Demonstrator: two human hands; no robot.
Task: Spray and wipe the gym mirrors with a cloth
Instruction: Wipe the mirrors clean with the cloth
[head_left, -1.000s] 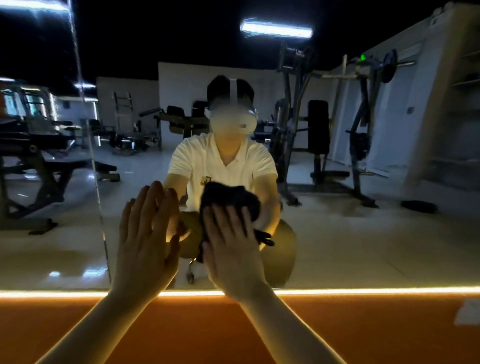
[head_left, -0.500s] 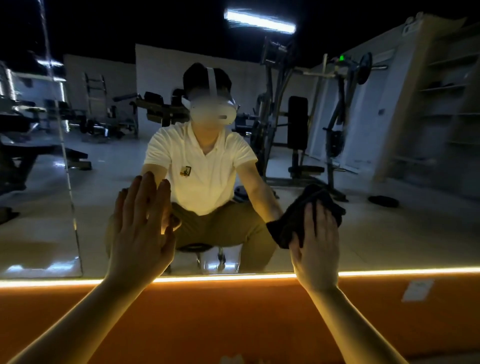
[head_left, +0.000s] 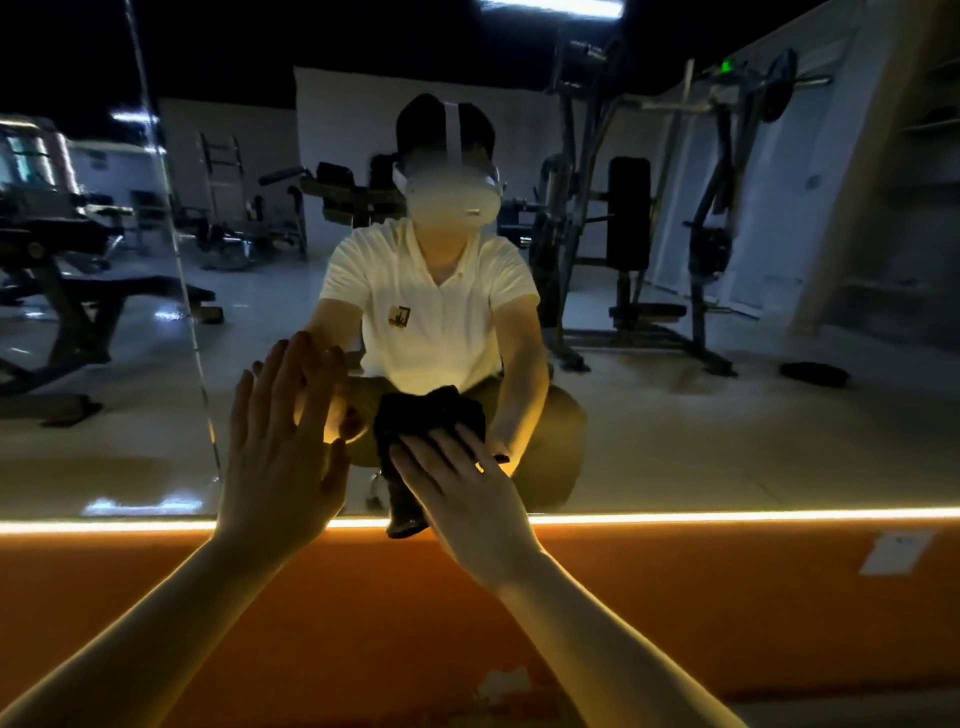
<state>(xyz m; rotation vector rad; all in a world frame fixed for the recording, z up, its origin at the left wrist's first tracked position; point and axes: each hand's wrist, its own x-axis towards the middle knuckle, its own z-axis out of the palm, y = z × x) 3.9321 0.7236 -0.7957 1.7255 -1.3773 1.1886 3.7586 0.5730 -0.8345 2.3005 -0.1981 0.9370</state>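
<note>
1. Mirror (head_left: 675, 441): fills the upper frame, 9 to 3 o'clock. Vertical seam (head_left: 176, 270) at 10 o'clock. It reflects gym machines and a crouching person in a white shirt.
2. Orange panel (head_left: 363, 597): below the mirror, 6 o'clock. Light strip (head_left: 727, 515) runs along the joint.
3. Left hand (head_left: 280, 467): flat on the glass, fingers straight and spread wide, holding nothing.
4. Right hand (head_left: 462, 499): just beside the left at 3 o'clock, apart. Fingers straight, pressing the cloth to the glass.
5. Cloth (head_left: 426, 415): dark, bunched between right hand and mirror, showing at 12 o'clock of the fingertips. A tail hangs across the strip.
6. White label (head_left: 896, 552): on the panel, 4 o'clock.
</note>
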